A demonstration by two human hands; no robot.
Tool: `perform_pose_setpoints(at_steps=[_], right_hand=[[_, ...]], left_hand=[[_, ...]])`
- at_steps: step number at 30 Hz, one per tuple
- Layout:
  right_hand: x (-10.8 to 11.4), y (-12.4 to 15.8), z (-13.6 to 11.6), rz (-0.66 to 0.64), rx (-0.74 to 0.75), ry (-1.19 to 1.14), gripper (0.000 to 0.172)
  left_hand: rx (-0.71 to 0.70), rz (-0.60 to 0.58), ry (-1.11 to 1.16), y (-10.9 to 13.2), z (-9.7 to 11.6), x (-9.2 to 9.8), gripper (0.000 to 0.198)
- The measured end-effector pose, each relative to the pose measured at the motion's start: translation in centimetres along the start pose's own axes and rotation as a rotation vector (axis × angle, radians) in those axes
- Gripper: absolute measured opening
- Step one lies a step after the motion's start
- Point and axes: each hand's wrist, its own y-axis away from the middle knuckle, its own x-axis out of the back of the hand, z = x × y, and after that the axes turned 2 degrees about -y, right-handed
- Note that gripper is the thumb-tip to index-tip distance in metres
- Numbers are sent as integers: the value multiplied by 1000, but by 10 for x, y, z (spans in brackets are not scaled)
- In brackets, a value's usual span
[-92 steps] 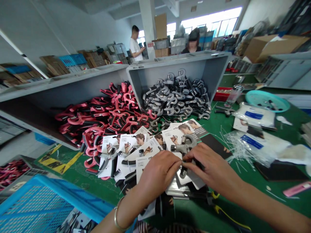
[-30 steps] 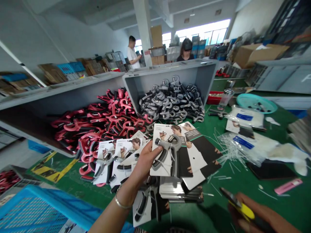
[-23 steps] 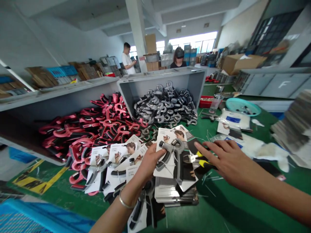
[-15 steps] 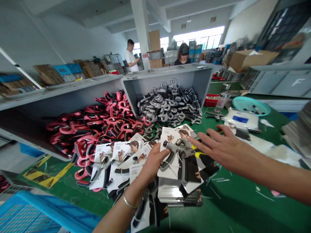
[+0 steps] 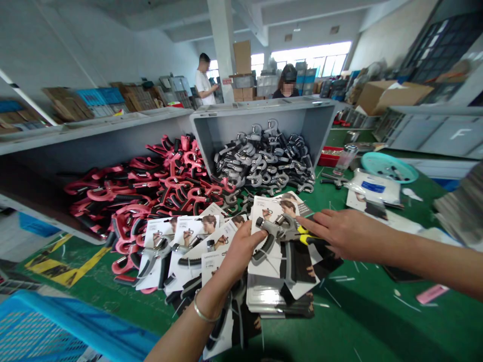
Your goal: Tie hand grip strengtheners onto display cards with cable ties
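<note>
My left hand [image 5: 237, 252] grips a printed backing card [image 5: 266, 261] by its left edge, thumb on the front. A grey hand-grip exerciser [image 5: 272, 236] is fixed to that card. My right hand [image 5: 341, 234] reaches in from the right with its fingers closed over yellow-handled cutters [image 5: 306, 236]. The cutter tip sits at the top of the exerciser. Under the held card lies a stack of cards [image 5: 279, 301] on the green table [image 5: 358, 322].
Carded exercisers [image 5: 181, 241] fan out to the left. A pile of pink exercisers [image 5: 158, 186] and a tipped grey bin [image 5: 226, 125] of grey ones [image 5: 264, 161] lie behind. A blue crate [image 5: 56, 332], teal plate [image 5: 388, 166] and plastic bags [image 5: 373, 186] flank them. Two people [image 5: 206, 75] stand far back.
My right hand picked up the yellow cutters, swung in from the lower right, and now rests closed at the exerciser. My left hand lifted the carded exerciser and keeps holding it.
</note>
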Motion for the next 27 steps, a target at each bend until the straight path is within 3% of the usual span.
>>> perform_pose_setpoints(at_steps=[6,11,19,27], right_hand=[[-20,17,-8,96,-41,-225,72],[-11,13,-15,142,-29,-119,80],[-6,-6,-28,164,-13,-94,79],[-15,-10,-33,185,91,-231,76]], left_hand=[[64,-14,111,2,6,-3,30],[59,-22,106,1,5,-4,33],[44,-24,81,0,4,-5,31],[17,-25,65,1,4,-5,32]])
